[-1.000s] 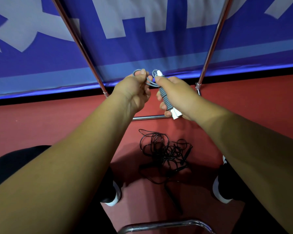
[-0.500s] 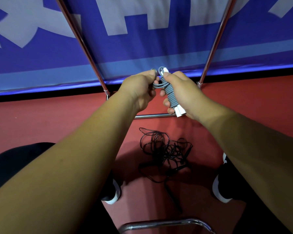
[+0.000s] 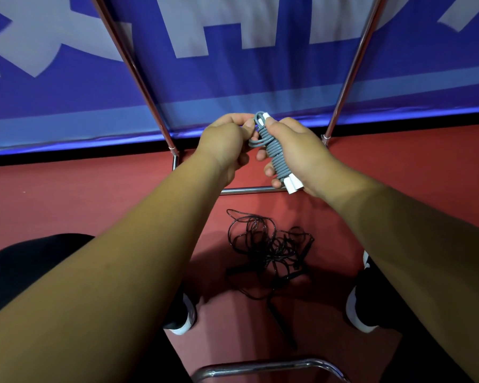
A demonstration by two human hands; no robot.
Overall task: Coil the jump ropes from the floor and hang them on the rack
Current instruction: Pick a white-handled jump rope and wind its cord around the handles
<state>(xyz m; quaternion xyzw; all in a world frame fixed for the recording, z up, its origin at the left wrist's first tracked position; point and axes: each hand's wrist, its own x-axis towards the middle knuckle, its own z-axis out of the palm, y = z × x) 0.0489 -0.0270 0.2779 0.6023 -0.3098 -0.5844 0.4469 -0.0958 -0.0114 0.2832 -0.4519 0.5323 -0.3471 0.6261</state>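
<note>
Item 1, grey jump rope [image 3: 273, 150]: I have it held in the air above the floor, in front of the rack. Against half a second ago, the loose loop beside the handles has shrunk to a short bight, and the tight turns reach nearly to the top caps. Rubbery grey cord, round in section, is wound in close rings round two handles laid side by side. White end caps show at top and bottom.

Item 2, right hand [image 3: 296, 153]: its fingers [image 3: 270, 170] curl round the wound bundle, with the thumb on top.

Item 3, left hand [image 3: 224, 145]: it has closed in on the right one since then, and its fingertips pinch the last slack of the cord.

Item 4, black jump rope [image 3: 268, 247]: it lies tangled on the floor [image 3: 80, 194] below my hands, thin cord in loose loops, with slim dark handles. It is unmoved.

Item 5, rack [image 3: 138, 76]: polished chrome tubing, two slanted uprights and a low crossbar, partly hidden behind both hands.

Item 6, banner [image 3: 233, 78]: blue fabric with pale lettering, behind the rack.

Item 7, shoes [image 3: 181, 319]: dark with white toes, either side of the tangle on the matte red floor.
</note>
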